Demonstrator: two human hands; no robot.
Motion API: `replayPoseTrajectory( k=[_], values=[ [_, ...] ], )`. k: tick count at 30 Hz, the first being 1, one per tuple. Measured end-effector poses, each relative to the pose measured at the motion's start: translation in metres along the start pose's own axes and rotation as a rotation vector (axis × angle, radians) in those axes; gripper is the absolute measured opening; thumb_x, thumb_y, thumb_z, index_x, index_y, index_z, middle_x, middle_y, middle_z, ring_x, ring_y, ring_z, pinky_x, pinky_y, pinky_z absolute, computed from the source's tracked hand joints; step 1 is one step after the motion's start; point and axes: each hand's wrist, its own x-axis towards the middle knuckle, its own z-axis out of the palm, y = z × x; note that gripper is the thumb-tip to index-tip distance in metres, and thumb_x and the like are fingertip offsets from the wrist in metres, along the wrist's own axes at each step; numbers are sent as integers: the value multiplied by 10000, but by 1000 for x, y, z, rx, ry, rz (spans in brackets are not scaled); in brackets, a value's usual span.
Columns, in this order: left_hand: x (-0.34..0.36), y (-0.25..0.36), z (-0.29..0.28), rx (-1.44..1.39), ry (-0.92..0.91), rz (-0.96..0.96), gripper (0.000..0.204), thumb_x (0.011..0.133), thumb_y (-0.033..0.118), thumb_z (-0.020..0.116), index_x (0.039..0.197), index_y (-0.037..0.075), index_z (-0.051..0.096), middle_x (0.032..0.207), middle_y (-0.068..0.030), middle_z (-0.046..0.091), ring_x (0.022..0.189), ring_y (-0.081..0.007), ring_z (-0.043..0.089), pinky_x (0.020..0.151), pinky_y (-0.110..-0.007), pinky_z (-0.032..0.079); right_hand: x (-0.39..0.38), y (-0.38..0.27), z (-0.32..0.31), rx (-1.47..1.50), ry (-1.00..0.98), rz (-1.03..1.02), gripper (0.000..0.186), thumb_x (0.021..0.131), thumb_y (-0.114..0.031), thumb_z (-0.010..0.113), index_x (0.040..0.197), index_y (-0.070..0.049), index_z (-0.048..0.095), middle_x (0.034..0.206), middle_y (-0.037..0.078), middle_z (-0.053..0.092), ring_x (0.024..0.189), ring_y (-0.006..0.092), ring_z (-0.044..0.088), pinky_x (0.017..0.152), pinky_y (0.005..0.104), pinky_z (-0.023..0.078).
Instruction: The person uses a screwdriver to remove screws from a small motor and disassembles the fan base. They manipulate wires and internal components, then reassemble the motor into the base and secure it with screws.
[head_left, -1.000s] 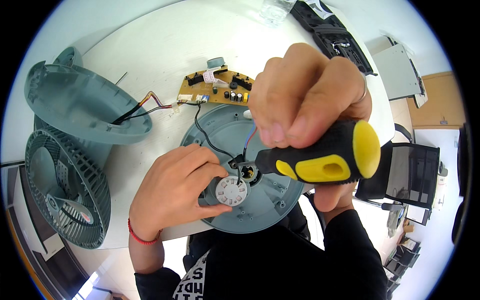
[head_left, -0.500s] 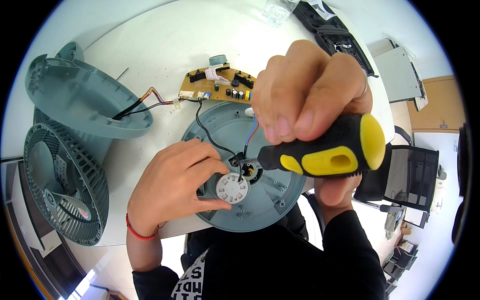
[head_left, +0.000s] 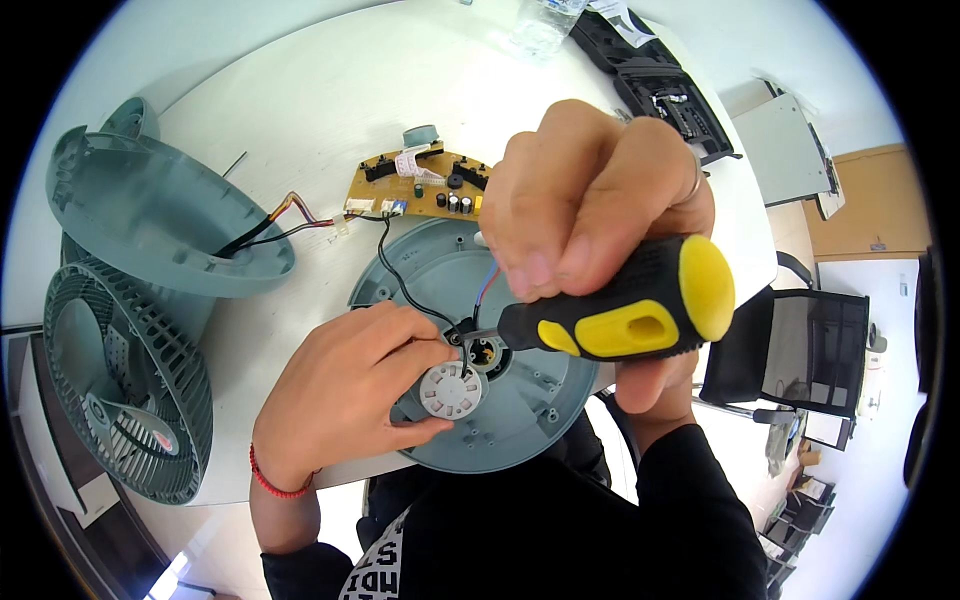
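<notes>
My right hand (head_left: 600,200) is closed around a black-and-yellow screwdriver (head_left: 630,325), its handle pointing right and toward me. The thin shaft runs left to a spot by the central hole of a round grey-green fan base (head_left: 530,410). The tip is at a small dark fitting beside that hole. With thumb and fingers, my left hand (head_left: 350,385) steadies a small round motor (head_left: 452,390) with a pale slotted face, lying on the base. A black cable (head_left: 395,270) passes from the circuit board (head_left: 420,190) to the base's centre.
At left on the white table (head_left: 280,110) stand a grey-green fan head (head_left: 130,385) with a grille and an oval housing (head_left: 170,210), wired to the board. A clear plastic bottle (head_left: 545,30) and an open black tool case (head_left: 670,95) are at the far right. A chair (head_left: 810,350) stands beyond.
The whole view has shifted, so the things appear slightly left and lower. Both hands keep their holds, and the screwdriver tip stays near the same spot by the hole.
</notes>
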Motion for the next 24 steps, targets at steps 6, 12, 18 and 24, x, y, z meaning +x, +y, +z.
replayPoseTrajectory(
  k=[6,12,18,24],
  values=[
    [1,-2,-4,-10,21,37,478,577,207,896,990,71,698,988,-55,629,857,-263,636,714,-367,527,-2,-6,0,-27,15,41,542,708,-406,950,1016,-105,621,972,57,585,870,176,607,745,297,501],
    [-1,-5,-1,-100,9,24,477,608,174,881,1033,58,698,1003,-67,630,883,-275,639,766,-363,546,-2,-8,1,-51,-7,67,510,755,-428,915,1019,-124,602,968,49,574,878,168,597,762,300,491],
    [-4,-7,1,-128,-14,4,488,604,188,888,1044,76,711,1028,-79,658,903,-289,663,784,-368,550,-2,-14,1,-55,-11,122,496,811,-455,863,1056,-124,586,1003,50,565,892,166,597,785,315,490],
    [-5,-7,-3,-135,-46,-29,486,613,182,882,1056,77,714,1048,-81,656,920,-294,660,797,-361,552,-1,-12,-4,-53,-60,120,479,838,-440,841,1082,-120,581,1036,56,566,923,177,607,804,326,492]
  ],
)
